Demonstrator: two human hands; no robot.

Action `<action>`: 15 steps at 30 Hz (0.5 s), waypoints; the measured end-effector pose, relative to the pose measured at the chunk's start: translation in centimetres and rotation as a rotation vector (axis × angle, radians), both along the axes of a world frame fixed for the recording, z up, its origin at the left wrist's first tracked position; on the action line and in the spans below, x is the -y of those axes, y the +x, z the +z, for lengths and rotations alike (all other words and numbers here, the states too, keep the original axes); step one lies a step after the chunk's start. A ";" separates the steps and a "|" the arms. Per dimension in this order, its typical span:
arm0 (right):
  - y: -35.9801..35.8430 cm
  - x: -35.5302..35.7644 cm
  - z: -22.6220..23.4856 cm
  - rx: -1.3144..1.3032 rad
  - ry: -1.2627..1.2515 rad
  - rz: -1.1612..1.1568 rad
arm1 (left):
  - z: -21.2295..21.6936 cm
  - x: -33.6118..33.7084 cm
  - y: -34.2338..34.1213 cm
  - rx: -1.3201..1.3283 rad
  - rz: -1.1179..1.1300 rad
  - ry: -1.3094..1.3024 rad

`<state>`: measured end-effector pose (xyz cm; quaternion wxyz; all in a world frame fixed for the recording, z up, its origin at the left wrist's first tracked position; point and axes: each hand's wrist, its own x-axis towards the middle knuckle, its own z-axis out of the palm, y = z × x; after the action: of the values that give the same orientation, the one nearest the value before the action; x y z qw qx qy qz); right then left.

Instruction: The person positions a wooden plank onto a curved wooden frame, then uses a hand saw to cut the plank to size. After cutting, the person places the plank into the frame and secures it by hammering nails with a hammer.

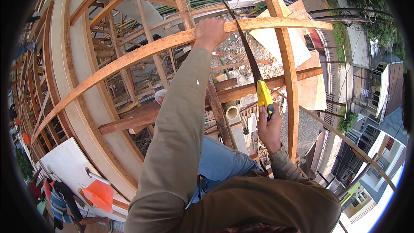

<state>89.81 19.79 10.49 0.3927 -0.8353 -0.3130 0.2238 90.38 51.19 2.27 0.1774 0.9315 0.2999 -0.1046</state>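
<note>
I am looking down from high on a timber frame, and I judge the fall to be the main danger: the ground and a person [64, 205] by an orange thing [100, 193] are lying far below, so a slip of the body or a dropped saw could do harm. I also judge that the blade could jump toward the left hand [210, 32], since that hand is gripping the batten [142, 51] just beside where the saw [254, 75] is crossing it. A bind in the cut could jerk the long thin batten and unsettle my balance.

The left hand is wrapping fully closed around the batten, fingers over its top edge. The right hand [269, 127] is clenching the saw's yellow handle [264, 97], with the dark blade running up and across the batten near an upright post [286, 60].
</note>
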 end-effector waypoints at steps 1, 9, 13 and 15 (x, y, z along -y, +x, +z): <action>-0.2 0.3 0.3 0.014 0.045 0.009 | -0.2 0.3 -0.2 0.052 0.040 0.029; 2.0 -6.4 -1.5 0.075 -0.070 0.018 | 1.8 -0.5 -1.2 0.024 -0.068 -0.052; 0.1 -0.4 -0.5 -0.064 -0.016 -0.056 | -0.3 1.0 -0.6 0.091 0.039 0.009; 5.7 -9.3 -2.6 -0.016 -0.045 0.013 | -0.3 2.2 -0.6 0.057 0.026 -0.038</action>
<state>95.49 29.09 7.88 0.3746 -0.8400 -0.3103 0.2401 89.79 49.04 1.98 0.2047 0.9266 0.3049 -0.0812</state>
